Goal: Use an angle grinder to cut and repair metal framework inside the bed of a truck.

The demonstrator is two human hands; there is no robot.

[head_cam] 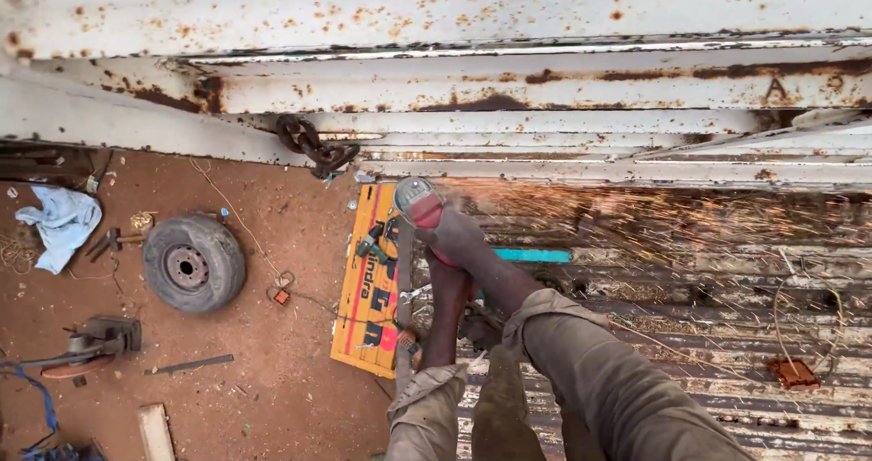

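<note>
Hands (pixel 454 243) are both gripping a red grinder (pixel 416 202), sparks (pixel 654 216) flying toward three o'clock across rusty metal sheeting (pixel 681 270); tyre (pixel 193 263) lying at nine o'clock.

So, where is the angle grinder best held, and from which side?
Grip the angle grinder by its red body behind the disc, from the near left side, as the right hand does: the sparks spray off to the right.
</note>
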